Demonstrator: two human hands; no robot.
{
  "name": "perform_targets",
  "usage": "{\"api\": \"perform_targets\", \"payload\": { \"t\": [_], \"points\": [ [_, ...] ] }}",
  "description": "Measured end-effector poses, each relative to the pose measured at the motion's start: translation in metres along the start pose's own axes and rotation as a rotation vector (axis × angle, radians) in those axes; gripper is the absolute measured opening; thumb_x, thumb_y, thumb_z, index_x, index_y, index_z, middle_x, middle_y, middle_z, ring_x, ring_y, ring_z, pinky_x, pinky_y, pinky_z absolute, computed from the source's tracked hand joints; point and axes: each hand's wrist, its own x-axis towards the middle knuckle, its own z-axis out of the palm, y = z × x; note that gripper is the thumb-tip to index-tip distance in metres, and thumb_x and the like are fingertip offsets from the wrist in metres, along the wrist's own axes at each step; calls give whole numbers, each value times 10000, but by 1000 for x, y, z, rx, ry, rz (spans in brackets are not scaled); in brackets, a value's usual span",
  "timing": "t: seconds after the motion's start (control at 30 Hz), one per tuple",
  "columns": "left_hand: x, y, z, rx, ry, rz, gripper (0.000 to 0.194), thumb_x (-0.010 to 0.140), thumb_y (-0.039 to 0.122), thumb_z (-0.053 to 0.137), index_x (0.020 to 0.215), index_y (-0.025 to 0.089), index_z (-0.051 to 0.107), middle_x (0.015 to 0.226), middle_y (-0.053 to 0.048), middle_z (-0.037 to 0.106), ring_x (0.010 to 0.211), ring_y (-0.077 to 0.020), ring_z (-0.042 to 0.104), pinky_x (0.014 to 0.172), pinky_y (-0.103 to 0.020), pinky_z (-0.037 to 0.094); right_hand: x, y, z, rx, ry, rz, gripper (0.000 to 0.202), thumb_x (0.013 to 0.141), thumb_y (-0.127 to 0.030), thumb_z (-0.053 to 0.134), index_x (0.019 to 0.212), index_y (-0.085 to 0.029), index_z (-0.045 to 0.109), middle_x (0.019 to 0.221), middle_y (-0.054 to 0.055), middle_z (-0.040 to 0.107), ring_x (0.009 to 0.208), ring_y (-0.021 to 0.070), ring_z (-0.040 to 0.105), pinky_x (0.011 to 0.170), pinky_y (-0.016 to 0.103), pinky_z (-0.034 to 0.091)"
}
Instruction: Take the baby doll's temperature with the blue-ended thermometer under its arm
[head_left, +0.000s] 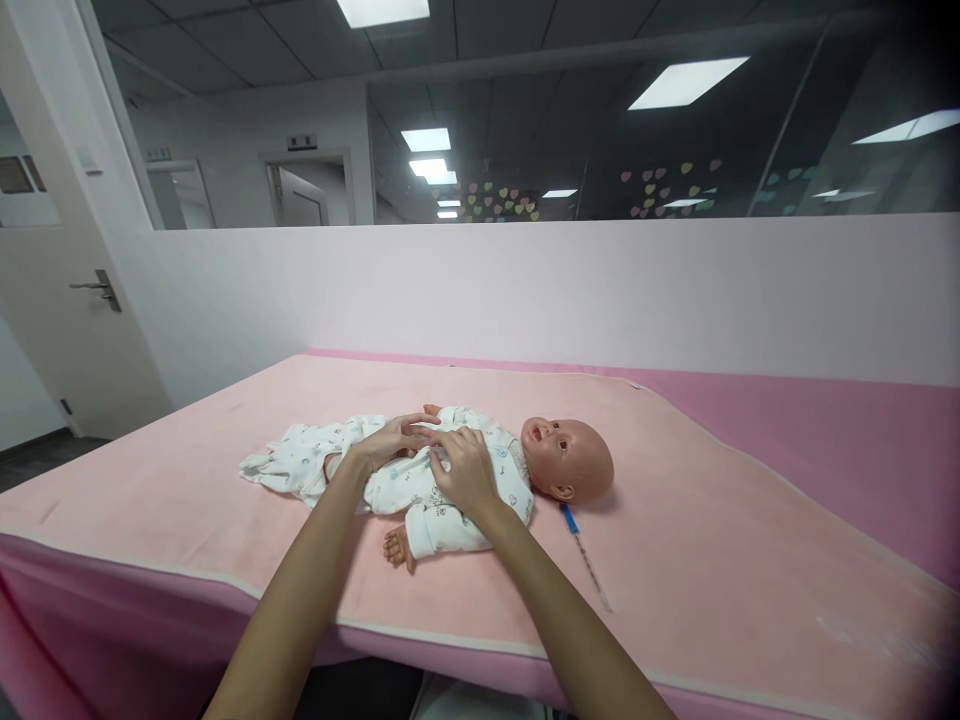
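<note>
Left grip [394,438] loose, fingers resting flat on baby doll [442,470] chest. Right grip [463,468] pinching the white romper [390,485] fabric at doll's middle. Doll supine on pink counter [675,520], head rightward; thermometer [585,555] just beside head.

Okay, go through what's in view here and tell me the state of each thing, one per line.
Baby doll: lying on its back, dressed.
White romper: on the doll, front under both hands.
Left hand: fingers resting on the romper.
Right hand: fingers pressed on the romper.
Thermometer: lying flat beside the doll.
Door: shut.
</note>
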Motion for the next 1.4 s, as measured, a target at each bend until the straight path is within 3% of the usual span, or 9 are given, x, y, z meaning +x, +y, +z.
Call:
{"api": "perform_targets", "payload": {
  "t": [0.37, 0.47, 0.6, 0.7, 1.13, 1.4],
  "points": [
    [2, -1, -1, -16, 33, -25, 457, 660, 242, 666, 1094, 166, 546, 776, -24, 572, 610, -41, 490, 509, -145, 325, 1, -1, -1, -19, -9, 11, 103, 792, -192, 468, 854, -188, 550, 799, 25, 588, 807, 168, 453, 759, 312, 309],
    [0, 1, -1, -14, -23, -14, 505, 652, 212, 673, 1133, 181, 520, 815, -33, 592, 651, -59, 522, 542, -152, 360, 1, 0, 0, -19, -8, 7, 103, 790, -191, 475, 856, -188, 554, 791, 25, 585, 805, 167, 453, 756, 309, 307],
    [-4, 2, -2, -50, -151, -7, 661, 584, 98, 699, 1192, 189, 459, 984, -87, 606, 782, -118, 575, 701, -219, 431, 0, 1, 1, -40, -4, 13, 92, 792, -208, 483, 844, -189, 557, 787, 24, 582, 808, 164, 455, 756, 306, 305],
    [-5, 2, -2, -54, -170, 4, 706, 551, 47, 698, 1199, 179, 451, 1027, -106, 600, 812, -129, 580, 762, -249, 438, 0, 1, 1, -57, -6, 11, 88, 797, -213, 483, 841, -188, 554, 797, 23, 582, 812, 159, 455, 757, 302, 302],
    [-6, 2, -1, -29, -135, 7, 763, 554, 51, 691, 1247, 208, 415, 948, -66, 630, 619, -49, 529, 637, -186, 410, -1, 2, 3, -102, -17, 17, 145, 837, -166, 416, 833, -188, 559, 758, 24, 564, 771, 150, 440, 725, 297, 281],
    [-7, 6, 1, -10, -127, 10, 751, 566, 67, 684, 1251, 197, 403, 950, -91, 642, 645, -79, 559, 639, -200, 422, -1, 1, 2, -106, -11, 30, 131, 840, -180, 417, 824, -192, 547, 758, 20, 561, 783, 157, 438, 724, 300, 276]
  ]
}}
